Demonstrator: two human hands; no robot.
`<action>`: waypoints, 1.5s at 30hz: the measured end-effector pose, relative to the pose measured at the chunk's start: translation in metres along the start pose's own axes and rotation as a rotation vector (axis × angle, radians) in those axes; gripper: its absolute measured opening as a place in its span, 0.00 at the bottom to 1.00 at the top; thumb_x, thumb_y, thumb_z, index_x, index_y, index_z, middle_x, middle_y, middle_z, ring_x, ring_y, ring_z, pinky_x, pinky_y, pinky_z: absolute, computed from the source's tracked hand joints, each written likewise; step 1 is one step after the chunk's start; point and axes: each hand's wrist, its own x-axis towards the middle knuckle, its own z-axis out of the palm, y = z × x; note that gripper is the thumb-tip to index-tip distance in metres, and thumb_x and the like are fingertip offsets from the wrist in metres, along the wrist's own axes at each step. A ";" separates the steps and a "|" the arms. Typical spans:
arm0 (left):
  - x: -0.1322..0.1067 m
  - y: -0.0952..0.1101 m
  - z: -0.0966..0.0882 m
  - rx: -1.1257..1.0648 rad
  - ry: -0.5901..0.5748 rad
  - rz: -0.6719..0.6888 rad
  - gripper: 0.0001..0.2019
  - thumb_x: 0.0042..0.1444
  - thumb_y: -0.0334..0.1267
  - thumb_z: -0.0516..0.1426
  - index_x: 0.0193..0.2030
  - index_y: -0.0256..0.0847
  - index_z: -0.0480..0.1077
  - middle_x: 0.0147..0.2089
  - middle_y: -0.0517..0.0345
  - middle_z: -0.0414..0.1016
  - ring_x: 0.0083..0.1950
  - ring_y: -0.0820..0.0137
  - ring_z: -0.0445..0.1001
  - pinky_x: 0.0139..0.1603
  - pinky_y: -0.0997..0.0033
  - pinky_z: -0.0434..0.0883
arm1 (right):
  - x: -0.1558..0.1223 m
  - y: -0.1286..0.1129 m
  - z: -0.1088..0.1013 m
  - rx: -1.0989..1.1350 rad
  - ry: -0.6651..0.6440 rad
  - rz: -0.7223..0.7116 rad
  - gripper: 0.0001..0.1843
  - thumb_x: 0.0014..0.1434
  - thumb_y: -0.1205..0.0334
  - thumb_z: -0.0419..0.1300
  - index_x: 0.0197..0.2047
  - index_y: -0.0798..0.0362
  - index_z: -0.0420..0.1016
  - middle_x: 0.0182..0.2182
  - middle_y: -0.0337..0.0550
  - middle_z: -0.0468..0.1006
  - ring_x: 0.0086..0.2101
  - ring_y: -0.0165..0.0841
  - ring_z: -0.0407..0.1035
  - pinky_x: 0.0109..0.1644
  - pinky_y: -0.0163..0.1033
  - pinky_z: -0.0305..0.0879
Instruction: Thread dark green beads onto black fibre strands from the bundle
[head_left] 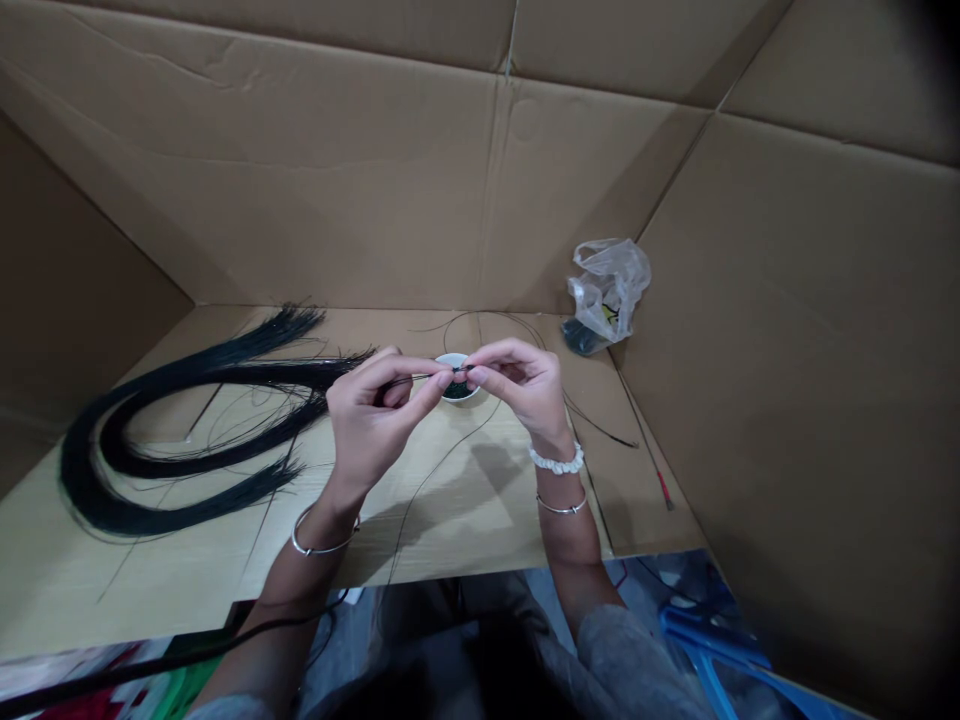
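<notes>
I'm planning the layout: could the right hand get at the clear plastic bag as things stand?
Probably yes: nothing bulky shows between the right hand and the plastic bag, though that hand's fingers look busy pinching a dark strand.

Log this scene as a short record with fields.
Left hand: pinched on a thin dark strand
Right hand: pinched beside the left, apparently on the same strand
Bowl: white, seen just behind the hands, dark contents
Bundles: dark, curved, on the table at left
Bag: clear plastic, back right, by cardboard walls
Rod: thin, red near one end, right side
</notes>
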 end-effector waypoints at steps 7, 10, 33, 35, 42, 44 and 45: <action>0.000 0.000 0.001 -0.020 0.020 -0.033 0.02 0.57 0.37 0.68 0.36 0.43 0.83 0.22 0.68 0.53 0.23 0.79 0.53 0.25 0.73 0.51 | -0.001 0.000 0.002 -0.109 0.037 -0.042 0.08 0.57 0.56 0.72 0.38 0.48 0.83 0.34 0.39 0.85 0.34 0.31 0.80 0.40 0.38 0.78; 0.000 0.001 0.002 -0.025 0.032 -0.044 0.02 0.57 0.37 0.68 0.36 0.43 0.83 0.22 0.68 0.52 0.23 0.79 0.53 0.25 0.72 0.51 | 0.000 0.000 0.003 -0.111 0.033 -0.059 0.07 0.57 0.56 0.72 0.38 0.48 0.83 0.34 0.38 0.85 0.34 0.30 0.79 0.39 0.38 0.77; 0.000 -0.001 0.003 -0.118 -0.042 -0.128 0.03 0.57 0.37 0.67 0.38 0.43 0.83 0.23 0.67 0.52 0.24 0.78 0.52 0.25 0.74 0.51 | -0.003 -0.006 0.008 -0.543 0.038 -0.408 0.04 0.63 0.62 0.63 0.41 0.46 0.79 0.34 0.39 0.82 0.35 0.35 0.75 0.43 0.46 0.71; 0.000 -0.001 0.003 -0.133 -0.047 -0.136 0.03 0.57 0.37 0.68 0.38 0.43 0.83 0.22 0.67 0.53 0.24 0.79 0.51 0.25 0.74 0.51 | -0.003 -0.006 0.009 -0.565 0.036 -0.429 0.04 0.63 0.63 0.63 0.41 0.46 0.79 0.34 0.39 0.83 0.35 0.35 0.75 0.43 0.46 0.69; 0.001 -0.003 0.003 -0.161 -0.042 -0.176 0.04 0.57 0.38 0.68 0.38 0.43 0.83 0.22 0.67 0.54 0.23 0.79 0.51 0.24 0.75 0.52 | -0.003 -0.006 0.007 -0.581 0.019 -0.465 0.07 0.62 0.63 0.65 0.45 0.45 0.79 0.39 0.40 0.85 0.35 0.35 0.75 0.44 0.47 0.69; 0.001 -0.002 0.003 -0.161 -0.043 -0.182 0.04 0.56 0.39 0.68 0.38 0.43 0.83 0.22 0.66 0.55 0.23 0.79 0.51 0.24 0.75 0.52 | -0.002 -0.005 0.006 -0.588 0.020 -0.456 0.06 0.63 0.62 0.65 0.44 0.44 0.79 0.39 0.39 0.85 0.35 0.36 0.76 0.45 0.48 0.69; 0.001 -0.002 0.003 -0.160 -0.046 -0.182 0.04 0.56 0.39 0.69 0.38 0.43 0.84 0.22 0.66 0.55 0.23 0.79 0.51 0.24 0.75 0.52 | -0.002 -0.004 0.006 -0.590 0.020 -0.457 0.06 0.63 0.62 0.64 0.44 0.44 0.79 0.39 0.39 0.85 0.36 0.36 0.76 0.46 0.48 0.69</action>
